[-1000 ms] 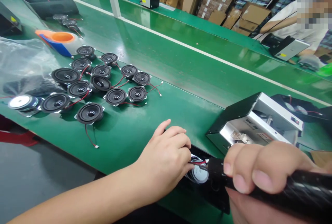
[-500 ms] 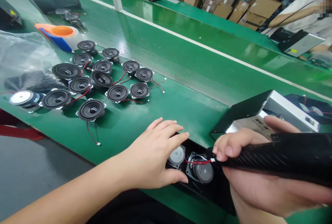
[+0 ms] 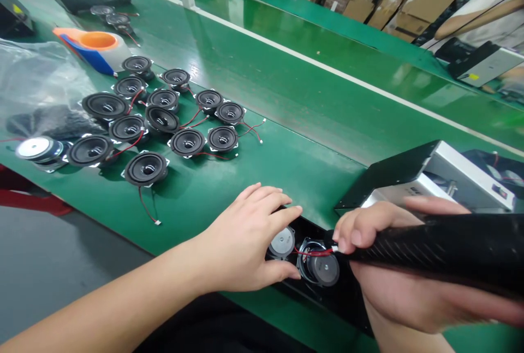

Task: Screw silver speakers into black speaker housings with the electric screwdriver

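My left hand (image 3: pixel 245 238) rests with spread fingers on the end of a black housing (image 3: pixel 323 295) at the table's near edge, its thumb beside a small silver-backed speaker (image 3: pixel 281 242) set in it. A second speaker (image 3: pixel 321 267) with red and black wires sits next to that one. My right hand (image 3: pixel 393 276) grips a thick black carbon-patterned tool (image 3: pixel 442 246), whose tip touches the wires by the second speaker.
Several loose black speaker drivers (image 3: pixel 161 119) with red wires lie on the green table (image 3: pixel 286 102). An orange and blue tape roll (image 3: pixel 96 47) and clear plastic bag (image 3: pixel 36 85) sit at left. A silver and black box (image 3: pixel 434 178) stands behind my right hand. Another person's arm (image 3: pixel 478 12) is at far right.
My left hand opened from a curled grip and flattened on the housing, uncovering the small speaker. My right hand turned the black tool more level, tip near the wires.
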Demonstrator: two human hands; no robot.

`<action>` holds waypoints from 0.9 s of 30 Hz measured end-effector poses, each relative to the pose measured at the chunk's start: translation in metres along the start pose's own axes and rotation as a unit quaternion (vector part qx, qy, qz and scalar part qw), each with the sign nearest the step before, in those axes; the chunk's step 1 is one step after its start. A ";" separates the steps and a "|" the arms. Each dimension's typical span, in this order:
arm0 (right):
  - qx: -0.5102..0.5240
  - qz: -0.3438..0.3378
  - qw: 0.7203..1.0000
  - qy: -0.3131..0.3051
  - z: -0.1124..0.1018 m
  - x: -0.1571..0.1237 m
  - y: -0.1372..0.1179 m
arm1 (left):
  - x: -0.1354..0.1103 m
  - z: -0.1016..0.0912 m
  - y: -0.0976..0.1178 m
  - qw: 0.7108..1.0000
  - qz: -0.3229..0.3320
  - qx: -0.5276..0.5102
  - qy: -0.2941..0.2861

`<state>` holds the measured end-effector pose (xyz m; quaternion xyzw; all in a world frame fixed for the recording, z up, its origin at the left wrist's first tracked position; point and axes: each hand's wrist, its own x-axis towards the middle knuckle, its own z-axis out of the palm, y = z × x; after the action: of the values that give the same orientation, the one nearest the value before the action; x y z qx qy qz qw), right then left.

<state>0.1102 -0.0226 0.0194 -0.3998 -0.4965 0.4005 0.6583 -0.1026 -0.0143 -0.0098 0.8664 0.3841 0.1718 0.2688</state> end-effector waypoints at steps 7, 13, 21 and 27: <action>0.013 -0.022 0.988 -0.152 -0.012 0.004 0.016 | 0.001 -0.002 0.000 1.000 -0.007 0.014 -0.012; 0.028 -0.012 0.989 -0.148 -0.013 0.000 0.019 | 0.002 -0.002 -0.002 1.000 -0.002 0.014 -0.006; 0.046 -0.039 0.995 -0.084 -0.003 -0.016 0.024 | 0.001 0.001 -0.010 0.999 0.023 0.022 0.036; 0.065 -0.083 0.994 0.023 -0.012 -0.006 -0.001 | -0.001 0.005 -0.017 0.996 0.043 0.054 0.062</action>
<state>0.1206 -0.0303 0.0158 -0.3225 -0.4854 0.3663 0.7253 -0.1110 -0.0071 -0.0241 0.8831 0.3709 0.2157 0.1899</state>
